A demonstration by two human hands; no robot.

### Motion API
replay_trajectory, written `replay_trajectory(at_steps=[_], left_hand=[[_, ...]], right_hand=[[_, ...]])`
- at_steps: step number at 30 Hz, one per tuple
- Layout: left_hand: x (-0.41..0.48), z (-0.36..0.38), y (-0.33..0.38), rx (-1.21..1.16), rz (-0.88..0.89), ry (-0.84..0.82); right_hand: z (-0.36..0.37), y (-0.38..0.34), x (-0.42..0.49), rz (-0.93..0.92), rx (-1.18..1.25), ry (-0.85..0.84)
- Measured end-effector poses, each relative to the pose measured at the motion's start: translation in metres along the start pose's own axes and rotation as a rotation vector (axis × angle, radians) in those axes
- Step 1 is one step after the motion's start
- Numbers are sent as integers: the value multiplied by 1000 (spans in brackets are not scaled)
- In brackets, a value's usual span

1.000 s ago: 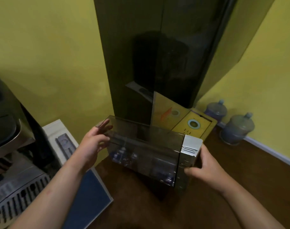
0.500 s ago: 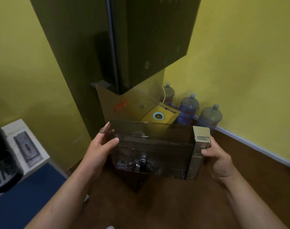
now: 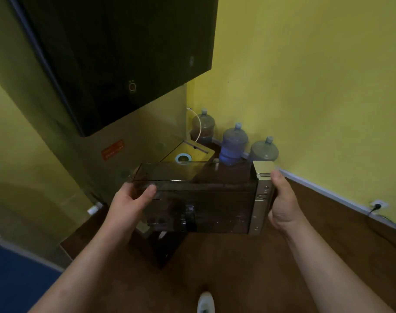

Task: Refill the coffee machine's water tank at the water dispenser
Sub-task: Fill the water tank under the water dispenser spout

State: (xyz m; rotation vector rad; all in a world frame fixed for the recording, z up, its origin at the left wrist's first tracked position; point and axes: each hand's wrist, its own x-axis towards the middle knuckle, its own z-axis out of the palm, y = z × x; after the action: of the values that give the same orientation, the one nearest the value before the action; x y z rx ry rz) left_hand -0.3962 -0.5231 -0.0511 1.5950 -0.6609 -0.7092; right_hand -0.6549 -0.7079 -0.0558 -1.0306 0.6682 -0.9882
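Left hand (image 3: 134, 201) and right hand (image 3: 282, 199) clamped ends of smoky transparent rectangular water tank (image 3: 197, 197), held midair before tall black-fronted water dispenser (image 3: 116, 64). Risk: tank probably empty, hard to tell; once filled, smooth walls could slip or slosh.

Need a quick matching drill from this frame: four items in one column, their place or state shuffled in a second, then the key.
Items
1. water tank
2. left hand
3. blue-tinted water bottle
4. orange label

Places or states
A. stuck on the water dispenser front, below its dark panel
B. standing on the floor against the yellow wall, middle of three
C. held off the floor between both hands
D. gripping the tank's smoky transparent end, opposite the silver end where the right hand grips

Pairs: 1-C, 2-D, 3-B, 4-A
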Motion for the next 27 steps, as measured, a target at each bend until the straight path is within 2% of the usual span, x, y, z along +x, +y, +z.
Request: replay_trajectory(at_steps=[6,11,16,21,25,27], left_hand=[[57,43,-3,99,36,-42],[91,70,3,29,31,-70],[118,91,6,-58,16,12],[136,116,10,-209,-23,129],[153,140,10,-410,-61,347],[162,157,13,-423,-86,486]], right_hand=[[-25,-1,78,-18,-6,28],[-42,-3,136,21,-9,8],[-42,-5,185,56,-6,-118],[-46,0,234,149,10,-176],[-45,-3,270,198,53,-298],[-50,-4,291,246,60,-330]])
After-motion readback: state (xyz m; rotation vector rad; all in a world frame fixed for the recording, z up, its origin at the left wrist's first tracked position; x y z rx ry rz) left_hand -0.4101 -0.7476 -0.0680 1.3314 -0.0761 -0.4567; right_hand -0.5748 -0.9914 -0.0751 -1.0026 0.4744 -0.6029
